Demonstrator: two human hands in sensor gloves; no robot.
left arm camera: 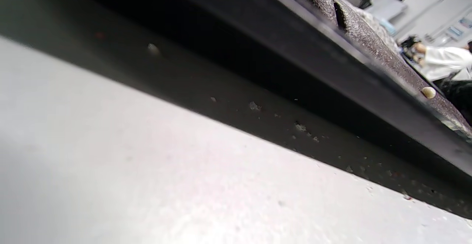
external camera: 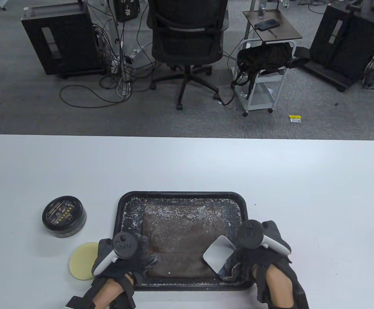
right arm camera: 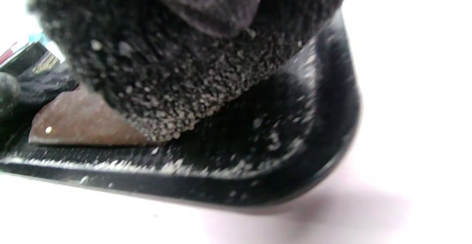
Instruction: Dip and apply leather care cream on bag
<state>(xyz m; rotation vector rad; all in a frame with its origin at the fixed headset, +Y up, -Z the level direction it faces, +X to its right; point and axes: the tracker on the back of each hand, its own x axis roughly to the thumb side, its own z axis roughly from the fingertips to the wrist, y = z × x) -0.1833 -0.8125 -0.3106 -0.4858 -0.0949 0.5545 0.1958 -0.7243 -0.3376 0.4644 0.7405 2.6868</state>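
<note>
Leather, brown and flat: the bag [external camera: 182,244] lies in the black tray [external camera: 180,195] between the 2 hands, speckled with pale cream residue. It looks soft and limp, light enough to slide or ruck under a wipe, so it likely needs pinning at one edge while the other side is worked. The left hand [external camera: 122,257] presses on the bag's near-left corner and the tray rim beside it; whether its fingers curl I cannot tell. The right hand [external camera: 254,251] pinches a sponge [external camera: 219,254], white on top with a dark gritty underside, tilted over the bag's near-right corner. In the right wrist view that underside touches or hovers just above the leather. The cream tin [external camera: 64,216], lid on, and a yellow pad [external camera: 83,260] sit on the bench [external camera: 270,180] left of the left hand. The tin seems rigid, best gripped round its side.
</note>
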